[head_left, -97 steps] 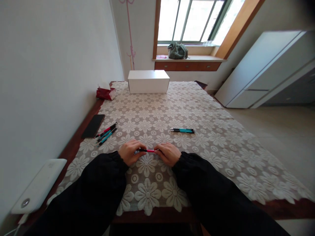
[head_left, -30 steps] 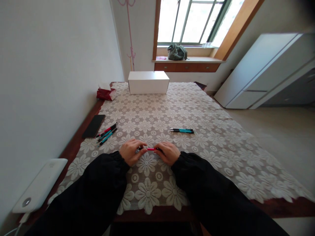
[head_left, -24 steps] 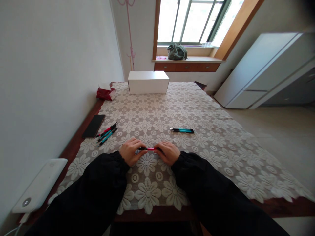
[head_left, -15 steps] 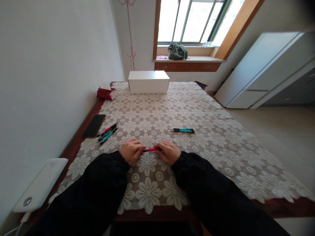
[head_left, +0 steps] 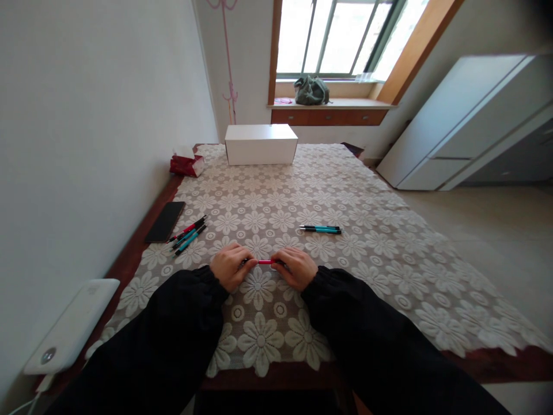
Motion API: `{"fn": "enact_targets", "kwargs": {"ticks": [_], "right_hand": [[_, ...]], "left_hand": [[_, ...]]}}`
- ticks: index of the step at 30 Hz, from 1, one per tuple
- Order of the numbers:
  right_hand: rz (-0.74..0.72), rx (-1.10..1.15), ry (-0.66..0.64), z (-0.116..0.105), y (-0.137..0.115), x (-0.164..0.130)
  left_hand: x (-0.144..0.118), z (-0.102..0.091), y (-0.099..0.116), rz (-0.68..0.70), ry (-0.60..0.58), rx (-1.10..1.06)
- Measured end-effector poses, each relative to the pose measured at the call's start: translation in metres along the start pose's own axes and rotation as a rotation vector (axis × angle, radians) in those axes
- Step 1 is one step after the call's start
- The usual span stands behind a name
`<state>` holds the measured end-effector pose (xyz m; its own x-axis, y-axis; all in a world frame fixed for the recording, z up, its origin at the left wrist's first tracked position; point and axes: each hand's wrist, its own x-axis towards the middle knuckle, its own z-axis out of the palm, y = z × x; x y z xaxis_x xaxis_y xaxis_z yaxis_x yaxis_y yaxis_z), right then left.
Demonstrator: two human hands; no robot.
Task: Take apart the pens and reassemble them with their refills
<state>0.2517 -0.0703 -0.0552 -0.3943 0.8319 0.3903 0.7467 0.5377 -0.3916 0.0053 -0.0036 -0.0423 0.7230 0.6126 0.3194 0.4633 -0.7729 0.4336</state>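
Between my hands a red and black pen [head_left: 265,262] lies crosswise, low over the lace tablecloth [head_left: 259,340]. My left hand [head_left: 232,265] is closed on its left end, and my right hand [head_left: 296,267] pinches the right end. Only the pen's red middle shows; the fingers cover both ends. Beyond my right hand, blue and black pens [head_left: 320,229] rest side by side. Several red, blue and black pens [head_left: 189,235] lie in a loose bundle to the left, past my left hand.
A dark phone [head_left: 165,222] lies at the table's left edge, with a red tissue pack [head_left: 186,165] farther back. A white box [head_left: 261,145] stands at the far end. Near left is a white power bank-like device [head_left: 73,325] with a cable.
My left thumb and fingers have shifted slightly right along the pen, covering the black part that showed before. My right hand stays put.
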Motion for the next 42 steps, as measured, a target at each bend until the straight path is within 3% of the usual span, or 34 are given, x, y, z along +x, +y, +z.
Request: {"fn": "enact_targets", "kwargs": {"ticks": [8,21,30,35,42], "right_hand": [[0.031,-0.024,-0.020,-0.0001,-0.0009,-0.0010],[-0.015,-0.024,-0.007,-0.0015,-0.0008,0.0002],[0.000,-0.029,-0.017,-0.0012,-0.0009,-0.0002],[0.021,-0.035,0.014,-0.0003,-0.0001,-0.0006],[0.070,-0.061,-0.013,-0.0045,-0.0010,0.0004]], "left_hand": [[-0.0006,0.0009,-0.0006,-0.010,0.045,-0.045],[0.0004,-0.0004,0.0008,-0.019,-0.045,0.052],[-0.0005,0.0028,-0.0017,0.027,0.017,-0.002],[-0.0005,0.0019,-0.0025,-0.017,-0.014,0.029],[0.0013,-0.0035,0.0034,-0.080,0.036,-0.004]]}}
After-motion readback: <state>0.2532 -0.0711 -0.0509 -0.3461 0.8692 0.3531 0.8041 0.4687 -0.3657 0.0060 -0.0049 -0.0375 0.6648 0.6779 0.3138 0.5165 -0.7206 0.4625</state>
